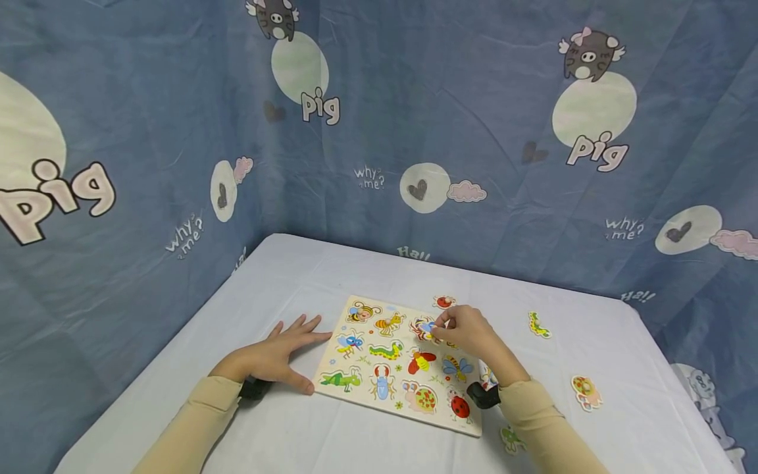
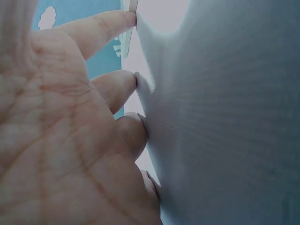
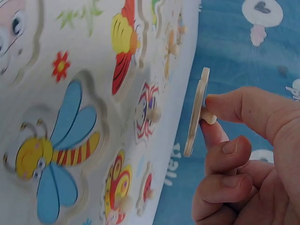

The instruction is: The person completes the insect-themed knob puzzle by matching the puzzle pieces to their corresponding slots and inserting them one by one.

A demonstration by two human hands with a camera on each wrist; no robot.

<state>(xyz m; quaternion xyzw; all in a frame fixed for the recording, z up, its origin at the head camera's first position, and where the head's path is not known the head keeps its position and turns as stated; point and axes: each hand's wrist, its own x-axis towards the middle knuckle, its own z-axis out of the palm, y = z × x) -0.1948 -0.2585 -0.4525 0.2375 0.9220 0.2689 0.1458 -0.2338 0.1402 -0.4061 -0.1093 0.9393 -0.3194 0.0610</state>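
Note:
A wooden puzzle board (image 1: 364, 362) with printed insects lies flat on the table. My left hand (image 1: 275, 352) is spread beside it, thumb and index finger at the board's left edge; in the left wrist view, fingertips rest on the white surface. Over the board's far right part, my right hand (image 1: 470, 332) pinches a puzzle piece (image 3: 197, 112) by its small peg between thumb and index finger. That piece is held above the board, edge-on in the right wrist view, so its picture is hidden there. Below it, a spider piece (image 3: 146, 110) and a butterfly piece (image 3: 117, 185) show pegs.
Behind the board lies a ladybird piece (image 1: 444, 301). To the right are a caterpillar piece (image 1: 539, 325), a snail piece (image 1: 586, 393) and a green piece (image 1: 511, 439). Another piece (image 1: 488, 376) is partly hidden beside my right wrist. A blue patterned curtain (image 1: 497, 237) hangs behind the table.

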